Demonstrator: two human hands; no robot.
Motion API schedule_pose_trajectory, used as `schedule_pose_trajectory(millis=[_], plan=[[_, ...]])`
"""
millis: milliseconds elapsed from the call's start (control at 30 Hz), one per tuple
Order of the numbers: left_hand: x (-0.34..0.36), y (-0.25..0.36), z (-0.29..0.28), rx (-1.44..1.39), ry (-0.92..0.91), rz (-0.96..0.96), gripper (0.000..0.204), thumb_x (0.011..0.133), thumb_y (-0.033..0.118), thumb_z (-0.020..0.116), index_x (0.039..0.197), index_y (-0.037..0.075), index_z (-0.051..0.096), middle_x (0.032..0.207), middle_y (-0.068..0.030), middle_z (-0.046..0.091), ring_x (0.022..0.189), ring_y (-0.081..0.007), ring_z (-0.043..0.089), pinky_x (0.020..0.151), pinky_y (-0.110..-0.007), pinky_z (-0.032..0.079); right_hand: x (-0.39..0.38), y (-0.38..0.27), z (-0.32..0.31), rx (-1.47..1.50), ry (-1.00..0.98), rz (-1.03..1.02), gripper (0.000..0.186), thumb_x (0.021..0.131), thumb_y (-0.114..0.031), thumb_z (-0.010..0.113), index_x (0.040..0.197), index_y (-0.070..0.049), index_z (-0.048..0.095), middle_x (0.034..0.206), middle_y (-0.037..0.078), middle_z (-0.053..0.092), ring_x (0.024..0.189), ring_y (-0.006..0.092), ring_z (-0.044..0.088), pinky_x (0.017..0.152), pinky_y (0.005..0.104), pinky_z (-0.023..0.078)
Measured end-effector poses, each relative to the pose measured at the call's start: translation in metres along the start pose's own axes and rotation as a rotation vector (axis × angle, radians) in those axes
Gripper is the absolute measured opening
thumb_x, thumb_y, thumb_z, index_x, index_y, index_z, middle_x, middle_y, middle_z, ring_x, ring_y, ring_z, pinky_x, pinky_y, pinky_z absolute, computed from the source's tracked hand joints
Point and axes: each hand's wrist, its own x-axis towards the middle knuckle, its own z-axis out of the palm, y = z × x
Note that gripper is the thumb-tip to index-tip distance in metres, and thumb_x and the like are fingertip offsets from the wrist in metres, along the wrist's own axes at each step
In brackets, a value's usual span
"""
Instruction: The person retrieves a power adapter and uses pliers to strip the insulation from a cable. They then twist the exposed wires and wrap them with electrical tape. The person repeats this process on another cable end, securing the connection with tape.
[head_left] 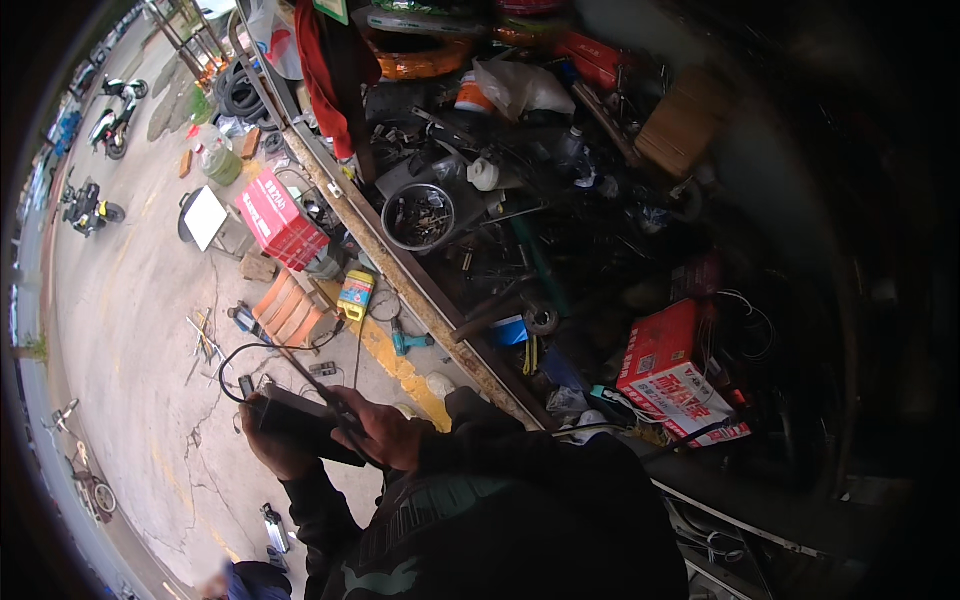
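My left hand grips one end of a black, box-shaped device, with its fingers wrapped round the edge. A black cable loops up from that end. My right hand is closed on a long, thin dark tool at the device's other end. The tool points up and to the left; its exact kind is too dark to make out. Both hands are in front of my body, above the concrete ground. The device's underside is hidden.
A rusty-edged bench runs diagonally, with a metal bowl of small parts and a red-and-white box on it. On the ground are orange bricks, a yellow jug, a teal power drill and a red carton. A person is at lower left.
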Motion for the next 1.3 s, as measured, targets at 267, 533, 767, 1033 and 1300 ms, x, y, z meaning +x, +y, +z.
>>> schedule_pose_trajectory(millis=[267, 533, 767, 1033, 1300], plan=[[-0.006, 0.012, 0.024, 0.438, 0.312, 0.235, 0.05, 0.102, 0.046, 0.045, 0.111, -0.001, 0.06, 0.097, -0.0104, 0.064, 0.085, -0.0186, 0.063, 0.078, -0.032, 0.052, -0.003, 0.007, 0.03, -0.066, 0.106, -0.135, 0.071, 0.074, -0.013, 0.081, 0.133, -0.006, 0.042, 0.117, 0.02, 0.059, 0.109, 0.0355, 0.061, 0.091, 0.0407, 0.05], [-0.02, 0.045, 0.017, 0.992, 0.221, 0.809, 0.041, 0.101, 0.032, 0.053, 0.128, 0.002, 0.047, 0.143, -0.0158, 0.042, 0.129, -0.0237, 0.042, 0.104, -0.042, 0.038, 0.002, -0.011, -0.025, 0.135, -0.166, -0.036, 0.073, 0.07, -0.012, 0.084, 0.13, -0.004, 0.044, 0.115, 0.016, 0.063, 0.108, 0.0247, 0.062, 0.095, 0.0346, 0.049], [-0.015, 0.139, 0.07, 1.583, -0.979, 0.3, 0.012, 0.083, 0.014, 0.069, 0.085, 0.004, 0.062, 0.088, -0.0162, 0.066, 0.089, -0.0366, 0.064, 0.079, -0.042, 0.049, 0.017, -0.002, -0.089, 0.406, -0.646, 0.06, 0.079, 0.07, -0.009, 0.086, 0.135, -0.003, 0.041, 0.127, 0.014, 0.058, 0.118, 0.0182, 0.054, 0.102, 0.0342, 0.044], [-0.071, 0.159, 0.077, 1.233, -0.753, -0.319, 0.018, 0.1, 0.015, 0.05, 0.097, -0.002, 0.058, 0.069, -0.0113, 0.055, 0.06, -0.019, 0.051, 0.059, -0.032, 0.044, 0.026, 0.027, -0.069, 0.715, 0.054, 0.129, 0.047, 0.097, -0.041, 0.059, 0.125, -0.004, 0.047, 0.105, 0.013, 0.066, 0.1, 0.0214, 0.065, 0.088, 0.0312, 0.05], [-0.054, 0.146, 0.041, 1.285, -0.518, -0.047, 0.02, 0.1, 0.015, 0.051, 0.103, -0.003, 0.059, 0.081, -0.0219, 0.061, 0.071, -0.033, 0.059, 0.068, -0.037, 0.046, -0.013, -0.034, -0.069, 0.718, -0.329, 0.309, 0.041, 0.097, -0.008, 0.05, 0.134, 0.003, 0.038, 0.102, 0.014, 0.06, 0.096, 0.0199, 0.061, 0.089, 0.0322, 0.048]])
